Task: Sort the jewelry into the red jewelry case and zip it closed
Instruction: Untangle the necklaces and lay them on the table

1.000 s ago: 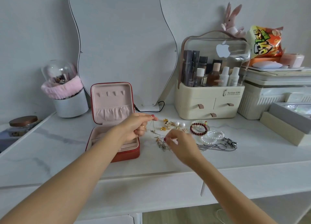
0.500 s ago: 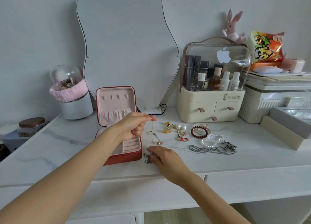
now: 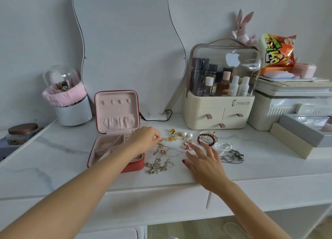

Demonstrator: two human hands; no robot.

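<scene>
Red jewelry case [image 3: 115,131] open on white tabletop [image 3: 53,158], lid upright. Left hand [image 3: 143,140] just right of case, fingertips pinching thin chain [image 3: 170,147]. Tangled necklaces [image 3: 159,165] below. Right hand [image 3: 203,159] spread flat, holding nothing, near rings [image 3: 186,145].

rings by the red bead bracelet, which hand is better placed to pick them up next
Right. The right hand is open, its fingertips beside the rings. The left hand is busy, pinching a thin necklace by the red jewelry case.

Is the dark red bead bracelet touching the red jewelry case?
Apart. The head view shows the dark red bead bracelet well to the right of the red jewelry case, with bare tabletop, rings and both hands between them.
</scene>
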